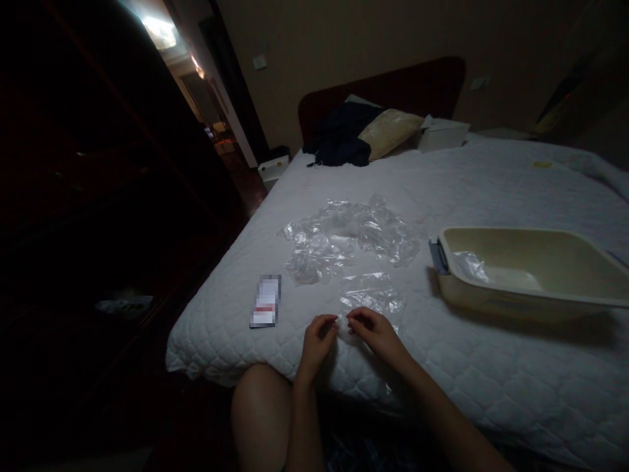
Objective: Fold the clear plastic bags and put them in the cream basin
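Note:
Near the front edge of the bed, my left hand (319,337) and my right hand (371,330) face each other, fingertips pinched. Between them is a clear plastic bag (369,293), lying partly on the quilted bedcover. Both hands grip its near part, and the exact folds at the fingertips are hard to make out. Beyond it lies a spread heap of crumpled clear plastic bags (351,233). To the left of my left hand a phone (266,301) lies flat, its screen lit and blurred out.
A cream plastic bin (515,295) with a grey side latch sits on the bed at right, some clear plastic (470,265) inside. Dark clothing (339,134), a beige pillow (392,133) and a white box (443,134) are near the headboard (383,82). My knee (263,413) touches the bed's edge.

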Motion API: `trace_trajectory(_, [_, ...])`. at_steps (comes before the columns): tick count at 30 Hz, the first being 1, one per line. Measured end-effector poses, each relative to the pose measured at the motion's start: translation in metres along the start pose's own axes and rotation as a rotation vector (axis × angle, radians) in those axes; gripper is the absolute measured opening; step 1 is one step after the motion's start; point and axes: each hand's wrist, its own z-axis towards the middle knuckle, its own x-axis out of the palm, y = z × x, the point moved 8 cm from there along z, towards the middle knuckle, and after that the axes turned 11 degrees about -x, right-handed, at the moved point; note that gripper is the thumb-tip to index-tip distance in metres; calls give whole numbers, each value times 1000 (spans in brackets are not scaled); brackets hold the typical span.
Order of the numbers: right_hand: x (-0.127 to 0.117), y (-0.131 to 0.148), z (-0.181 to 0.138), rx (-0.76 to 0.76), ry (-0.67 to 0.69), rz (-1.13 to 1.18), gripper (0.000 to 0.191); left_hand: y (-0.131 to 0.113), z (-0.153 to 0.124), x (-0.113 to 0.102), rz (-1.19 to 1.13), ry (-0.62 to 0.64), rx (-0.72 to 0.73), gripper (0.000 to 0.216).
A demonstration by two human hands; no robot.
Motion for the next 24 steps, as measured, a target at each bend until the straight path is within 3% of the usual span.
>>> trace_trajectory(3, [-4, -1, 2, -1, -18, -27, 18, 0, -1, 0, -27, -15, -28, 18])
trace_trajectory(9, [-14, 11, 2, -80, -48, -410, 20, -1, -3, 1, 22, -129, -45, 20])
trace_trajectory(14, [-15, 15, 0, -137, -18, -657, 27, -7, -6, 5, 107, -237, 36, 17])
trace_trajectory(24, [-16, 14, 0, -256, -30, -903, 29, -18, -10, 12, 256, -242, 112, 14])
